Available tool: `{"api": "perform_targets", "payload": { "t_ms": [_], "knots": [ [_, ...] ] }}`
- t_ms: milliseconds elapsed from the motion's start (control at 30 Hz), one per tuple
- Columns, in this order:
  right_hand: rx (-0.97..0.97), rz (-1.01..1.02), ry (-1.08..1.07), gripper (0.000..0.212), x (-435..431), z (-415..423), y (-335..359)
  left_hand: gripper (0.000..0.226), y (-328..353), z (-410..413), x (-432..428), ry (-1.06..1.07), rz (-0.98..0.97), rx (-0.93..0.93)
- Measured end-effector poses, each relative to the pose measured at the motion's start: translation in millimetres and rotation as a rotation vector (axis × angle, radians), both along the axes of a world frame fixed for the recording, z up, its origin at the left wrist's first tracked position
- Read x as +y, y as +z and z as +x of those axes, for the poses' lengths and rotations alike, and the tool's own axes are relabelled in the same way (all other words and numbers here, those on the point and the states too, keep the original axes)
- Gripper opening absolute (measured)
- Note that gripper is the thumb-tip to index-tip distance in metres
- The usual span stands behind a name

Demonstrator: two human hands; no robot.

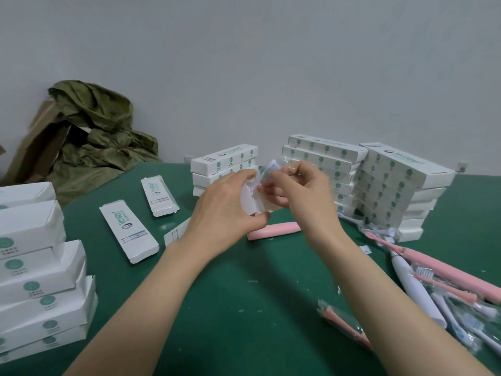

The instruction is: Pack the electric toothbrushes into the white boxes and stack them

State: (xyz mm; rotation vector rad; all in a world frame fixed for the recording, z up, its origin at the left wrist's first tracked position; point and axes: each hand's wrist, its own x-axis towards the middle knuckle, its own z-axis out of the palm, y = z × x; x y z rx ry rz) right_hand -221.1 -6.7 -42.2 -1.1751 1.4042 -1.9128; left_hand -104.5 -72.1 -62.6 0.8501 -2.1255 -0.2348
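Both bare forearms reach up from the lower edge over the green table (244, 299), wrists close together. The left hand (225, 210) curls thumb and fingers round a white piece (249, 198); whether it is a box or a handle cannot be told. The right hand (303, 191) pinches a clear-wrapped brush head (271, 167) against it. Beneath them lies a pink toothbrush handle (276, 230); stacked white boxes (225, 164) stand beyond.

Two bare arms, uncovered as far as the view shows.
The left forearm (151, 289) and right forearm (379, 289) are bare skin from the near edge of the view onward. The left hand (225, 210) and right hand (301, 191) are bare too, with slim fingers and slightly blurred fingertips.
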Motion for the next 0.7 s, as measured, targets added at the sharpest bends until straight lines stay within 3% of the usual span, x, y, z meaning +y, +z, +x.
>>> {"api": "perform_targets", "payload": {
  "t_ms": [167, 200, 300, 400, 533, 600, 700],
  "knots": [
    [0.598, 0.160, -0.161, 0.003, -4.8, 5.3, -13.3, 0.076, 1.5, 0.3, 3.6, 0.004, 0.014, 0.018],
    [0.660, 0.151, -0.202, 0.009, -6.4, 7.9, -16.9, 0.077, 1.7, 0.5, 4.1, -0.001, 0.020, 0.017],
    [0.576, -0.012, -0.259, 0.030, -7.4, 10.8, -20.0, 0.075, 3.6, 1.7, 4.5, 0.006, 0.011, 0.011],
    [0.642, -0.120, -0.315, 0.015, -5.0, 11.4, -20.8, 0.070, 6.9, 2.7, 5.6, 0.008, 0.021, 0.049],
    [0.842, 0.057, -0.073, 0.020, -6.0, 1.2, -11.8, 0.069, 8.5, 2.7, 6.2, -0.010, 0.026, -0.001],
    [0.721, 0.105, 0.018, 0.024, -1.1, -15.7, -0.3, 0.070, 8.5, 2.1, 5.8, 0.000, 0.025, -0.031],
    [0.547, 0.200, -0.032, 0.025, 8.2, -51.7, 6.7, 0.072, 7.8, 2.6, 7.0, -0.010, 0.031, -0.068]
  ]
}}
